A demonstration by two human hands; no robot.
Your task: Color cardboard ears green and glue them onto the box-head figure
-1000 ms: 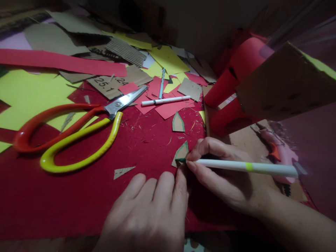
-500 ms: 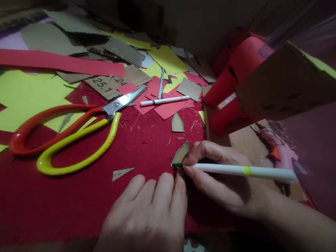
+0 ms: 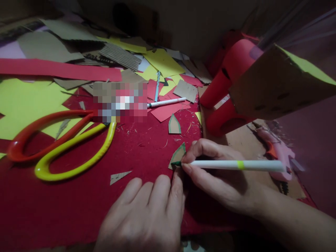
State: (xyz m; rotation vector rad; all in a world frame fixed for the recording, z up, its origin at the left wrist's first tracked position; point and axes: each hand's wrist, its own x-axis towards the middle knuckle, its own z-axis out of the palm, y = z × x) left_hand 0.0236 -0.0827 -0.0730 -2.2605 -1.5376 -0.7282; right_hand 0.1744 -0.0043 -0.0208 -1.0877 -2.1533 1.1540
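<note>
My right hand (image 3: 212,171) grips a white felt-tip marker (image 3: 217,164) with a yellow-green band, thumb and fingers close to its green tip. That tip rests on a small pointed cardboard piece (image 3: 177,154) with green along its edges. My left hand (image 3: 147,213) lies on the red cloth with curled fingers, its index fingertip against the lower edge of the same piece; the thumb is hidden. Just beyond lies a second pointed cardboard piece (image 3: 174,125) with a green outline. A narrow cardboard triangle (image 3: 119,177) is left of my left hand.
Scissors (image 3: 76,140) with orange and yellow handles lie at left, blades blurred out. A white pen (image 3: 168,102) and paper and cardboard scraps (image 3: 162,63) lie behind. At right stand red paper tubes (image 3: 217,87) by a cardboard box shape (image 3: 280,84). A pink tool (image 3: 275,150) lies near my right wrist.
The marker's green tip has shifted slightly on the cardboard piece, and its back end has tilted up a little. The whole view has moved slightly; my left hand stays beside the piece.
</note>
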